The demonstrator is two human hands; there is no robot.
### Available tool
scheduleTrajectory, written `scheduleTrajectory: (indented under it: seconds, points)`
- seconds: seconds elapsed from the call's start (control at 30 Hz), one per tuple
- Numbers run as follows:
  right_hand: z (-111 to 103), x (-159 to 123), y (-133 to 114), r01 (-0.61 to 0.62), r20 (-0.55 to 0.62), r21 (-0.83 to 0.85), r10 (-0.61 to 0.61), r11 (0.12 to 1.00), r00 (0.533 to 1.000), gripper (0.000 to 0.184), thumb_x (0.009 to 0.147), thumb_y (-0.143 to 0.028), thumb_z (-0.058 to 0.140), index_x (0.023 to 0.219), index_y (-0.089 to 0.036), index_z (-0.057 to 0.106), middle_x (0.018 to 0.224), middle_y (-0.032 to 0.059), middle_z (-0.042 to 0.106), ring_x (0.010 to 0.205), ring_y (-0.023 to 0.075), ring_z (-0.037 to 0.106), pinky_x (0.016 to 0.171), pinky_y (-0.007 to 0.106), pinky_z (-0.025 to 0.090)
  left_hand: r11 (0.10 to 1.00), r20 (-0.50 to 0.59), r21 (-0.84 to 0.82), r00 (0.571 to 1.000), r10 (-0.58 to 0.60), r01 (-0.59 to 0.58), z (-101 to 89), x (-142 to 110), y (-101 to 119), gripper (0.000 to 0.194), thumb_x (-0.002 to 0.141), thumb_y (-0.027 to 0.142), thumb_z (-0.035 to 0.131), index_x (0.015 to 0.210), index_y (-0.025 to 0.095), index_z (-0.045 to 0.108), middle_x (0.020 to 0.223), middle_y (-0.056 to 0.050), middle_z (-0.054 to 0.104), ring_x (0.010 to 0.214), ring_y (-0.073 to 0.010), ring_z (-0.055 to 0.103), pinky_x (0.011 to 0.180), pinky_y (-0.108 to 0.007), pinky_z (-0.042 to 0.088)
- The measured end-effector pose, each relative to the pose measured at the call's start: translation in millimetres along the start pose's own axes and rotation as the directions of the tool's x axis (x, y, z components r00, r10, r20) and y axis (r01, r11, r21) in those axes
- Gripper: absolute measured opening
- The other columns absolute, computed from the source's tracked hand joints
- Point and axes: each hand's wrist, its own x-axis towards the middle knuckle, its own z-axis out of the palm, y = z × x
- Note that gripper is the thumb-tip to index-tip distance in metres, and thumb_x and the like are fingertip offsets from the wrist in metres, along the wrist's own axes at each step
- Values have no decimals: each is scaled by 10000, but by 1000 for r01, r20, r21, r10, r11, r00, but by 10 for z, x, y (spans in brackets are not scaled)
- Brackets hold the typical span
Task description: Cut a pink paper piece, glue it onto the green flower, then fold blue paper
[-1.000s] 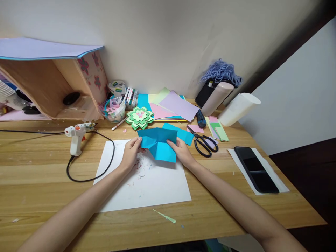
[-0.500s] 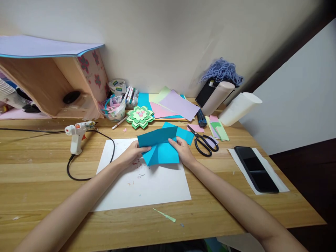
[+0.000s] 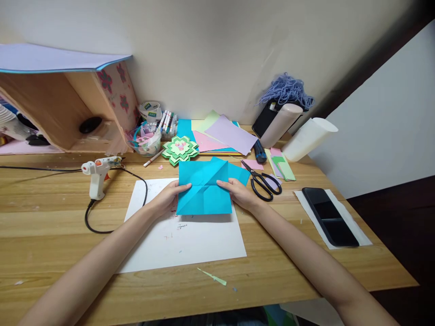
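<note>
Above the worktop, left hand and right hand grip blue paper, already creased, spread open; remaining steps don't show.

No text, label or number can be read.

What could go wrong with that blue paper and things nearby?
The blue paper might tear along a crease if the left hand and right hand pull apart. The left forearm could snag the glue gun's black cord, looped beside it. The nearby scissors might nick a stray finger.
</note>
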Motion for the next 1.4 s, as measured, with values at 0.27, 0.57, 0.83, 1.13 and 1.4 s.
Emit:
scheduleTrajectory:
  seconds: [0.27,0.57,0.83,1.13,1.4]
  points:
    - [25,-15,-36,-40,91,69,34,997,995,276,694,-347,689,886,-154,642,825,39,694,785,164,636,736,293,482,997,18,71,1000,16,-18,-8,-6,-5,401,740,307,637,1096,141,555,1018,-126,658,778,-221,653,673,-328,528]
    - [122,-58,-32,74,-70,-125,-83,989,994,403,630,-298,735,998,-176,627,1005,62,666,946,218,596,822,369,478,800,-247,565,883,400,-204,129,31,-65,579,756,413,588,1235,138,413,1204,-156,549,1034,-252,568,831,-366,480]
    - [211,-29,13,140,-74,-144,-151,980,986,401,652,-332,717,1008,-181,613,1075,73,643,947,220,601,826,375,480,-290,324,941,701,635,-173,455,-173,-133,450,831,395,488,1212,155,486,1262,-120,524,1255,-272,369,1088,-517,122]
    - [229,-82,89,84,22,31,-85,996,996,484,618,-250,745,1072,-190,585,1074,67,647,953,214,611,865,377,471,-407,355,907,718,598,-110,462,-162,-153,447,869,384,410,1198,96,503,1194,-151,572,1176,-280,465,1072,-516,180]
    - [239,-88,118,-11,76,174,-2,985,997,464,648,-262,721,1091,-209,595,1074,67,649,956,212,613,855,364,475,-436,360,895,732,578,-96,481,-187,-129,431,883,382,373,1182,107,519,1176,-148,583,1138,-275,495,1071,-535,166]
